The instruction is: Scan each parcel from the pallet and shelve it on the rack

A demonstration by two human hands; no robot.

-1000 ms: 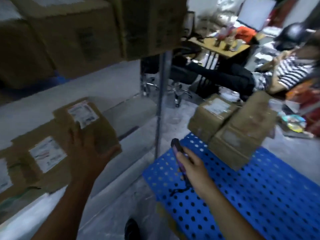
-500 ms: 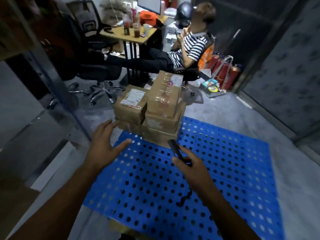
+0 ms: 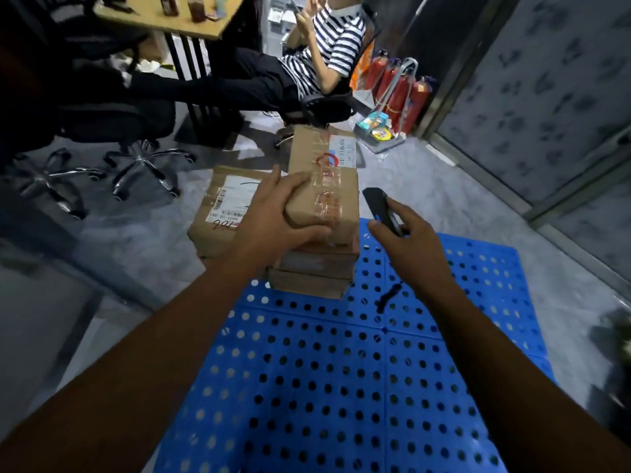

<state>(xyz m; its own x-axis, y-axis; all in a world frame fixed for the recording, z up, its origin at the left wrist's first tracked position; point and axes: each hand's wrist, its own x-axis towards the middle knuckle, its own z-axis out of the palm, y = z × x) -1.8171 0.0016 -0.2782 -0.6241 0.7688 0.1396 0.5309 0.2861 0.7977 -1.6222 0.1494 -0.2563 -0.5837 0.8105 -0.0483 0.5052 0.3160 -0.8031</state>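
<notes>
**Fingers clamp the top parcel; scanner held beside it**

Fingers (image 3: 290, 180) of the left hand (image 3: 269, 220) wrap over the near left corner of the top parcel (image 3: 324, 186), with the thumb pressed along its near end. That parcel sits at frame centre on top of a stack (image 3: 314, 278) of flatter boxes, at the far edge of the blue perforated pallet (image 3: 341, 387). It is taped shut, with a white label at its far end; what is inside cannot be told.

Just right of it, the right hand (image 3: 413, 247) curls round a dark scanner (image 3: 380, 209). The scanner's tip points up the frame, close to the parcel's right side but not touching it. A black cord (image 3: 387, 298) hangs below the hand.

Left of the stack lies a second parcel (image 3: 222, 206), also sealed, its label facing up.

At upper centre a person in a striped shirt (image 3: 338, 39) sits in a chair beside a desk (image 3: 170, 15) with bottles on it. Red extinguishers (image 3: 399, 87) stand in a metal frame at upper right. Office chairs (image 3: 136, 131) fill the upper left.
</notes>
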